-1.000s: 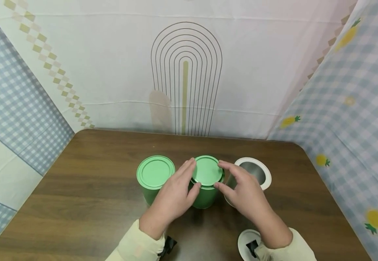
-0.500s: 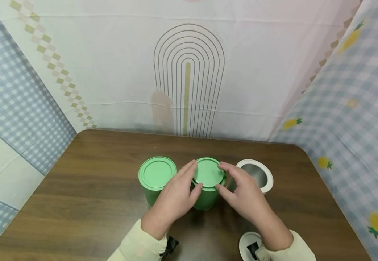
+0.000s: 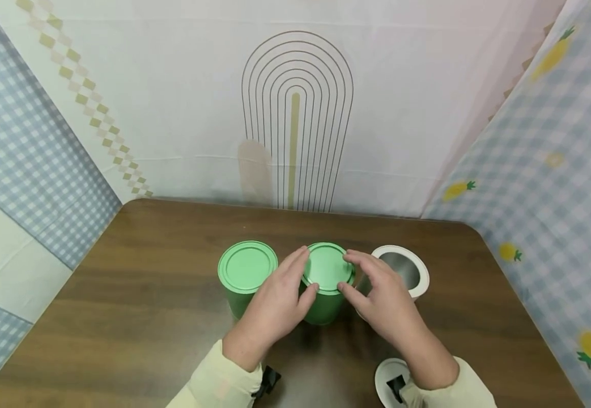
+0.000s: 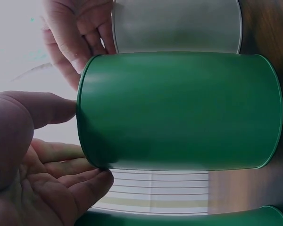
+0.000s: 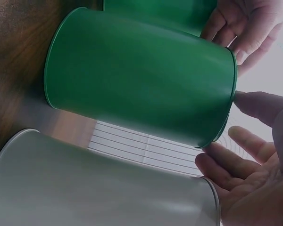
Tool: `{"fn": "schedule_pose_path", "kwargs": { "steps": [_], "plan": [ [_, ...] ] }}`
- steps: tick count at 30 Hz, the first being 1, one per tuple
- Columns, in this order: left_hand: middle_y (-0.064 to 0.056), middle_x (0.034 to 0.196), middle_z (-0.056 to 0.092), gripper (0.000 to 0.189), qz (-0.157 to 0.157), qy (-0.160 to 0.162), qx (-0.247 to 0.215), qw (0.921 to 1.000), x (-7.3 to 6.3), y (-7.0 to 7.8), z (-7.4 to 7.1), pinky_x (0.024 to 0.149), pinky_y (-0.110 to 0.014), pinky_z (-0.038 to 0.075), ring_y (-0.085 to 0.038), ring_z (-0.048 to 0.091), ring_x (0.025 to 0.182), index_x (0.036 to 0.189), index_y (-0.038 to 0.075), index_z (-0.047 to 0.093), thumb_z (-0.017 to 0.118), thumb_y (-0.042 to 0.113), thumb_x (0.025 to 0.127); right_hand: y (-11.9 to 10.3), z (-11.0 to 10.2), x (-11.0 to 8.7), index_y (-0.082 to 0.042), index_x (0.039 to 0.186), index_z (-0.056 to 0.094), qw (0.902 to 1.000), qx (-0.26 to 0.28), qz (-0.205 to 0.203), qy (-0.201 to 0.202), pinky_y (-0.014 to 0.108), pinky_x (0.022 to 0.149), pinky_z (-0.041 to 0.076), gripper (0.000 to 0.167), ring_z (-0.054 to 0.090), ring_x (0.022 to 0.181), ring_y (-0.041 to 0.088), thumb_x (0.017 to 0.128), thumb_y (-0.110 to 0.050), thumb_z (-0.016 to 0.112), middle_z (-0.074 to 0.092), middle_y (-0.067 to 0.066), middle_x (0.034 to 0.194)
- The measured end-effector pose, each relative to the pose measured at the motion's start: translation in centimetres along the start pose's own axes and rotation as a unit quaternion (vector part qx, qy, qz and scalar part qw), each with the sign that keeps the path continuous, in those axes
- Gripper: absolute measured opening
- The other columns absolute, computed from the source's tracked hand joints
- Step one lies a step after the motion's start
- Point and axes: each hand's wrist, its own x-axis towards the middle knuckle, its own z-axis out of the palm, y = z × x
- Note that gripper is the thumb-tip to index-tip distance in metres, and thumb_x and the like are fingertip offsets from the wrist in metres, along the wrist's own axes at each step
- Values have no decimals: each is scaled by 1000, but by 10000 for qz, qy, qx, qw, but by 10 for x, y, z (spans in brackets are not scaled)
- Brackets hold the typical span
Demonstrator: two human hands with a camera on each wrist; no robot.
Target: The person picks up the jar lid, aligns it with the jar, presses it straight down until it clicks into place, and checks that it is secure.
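A green tin (image 4: 179, 110) stands upright in the middle of the table, its round light green lid (image 3: 327, 266) on top. In the right wrist view the lid's rim sits slightly uneven on the tin. My left hand (image 3: 277, 297) holds the lid's left edge, thumb in front and fingers along the side. On the opposite edge my right hand (image 3: 387, 294) holds it in the same way. To the left stands a second green tin (image 3: 247, 269) with its lid on. An open white tin (image 3: 420, 277), metallic inside, stands on the right, partly behind my right hand.
A white round lid (image 3: 387, 374) lies on the table near my right sleeve, which partly covers it. The brown wooden table (image 3: 137, 317) meets a white patterned cloth (image 3: 188, 113) at the back. Checked cloth (image 3: 545, 226) hangs at the sides.
The head view has shifted slightly. Both hands stay at the lid's edges with hardly any movement, and the tins keep their places.
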Motion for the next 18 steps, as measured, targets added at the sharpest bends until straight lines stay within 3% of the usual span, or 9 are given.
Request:
{"fn": "schedule_pose_path", "kwargs": {
  "steps": [18],
  "plan": [
    [-14, 152, 46, 56, 1, -112, -38, 9999, 2, 0, -2, 109, -48, 43, -30, 46, 138, 147, 0, 46, 64, 24, 99, -4, 0, 4, -7, 119, 70, 9998, -109, -144, 105, 51, 93, 53, 45, 62, 117, 28, 79, -15, 86, 68, 7, 124]
  ]
}}
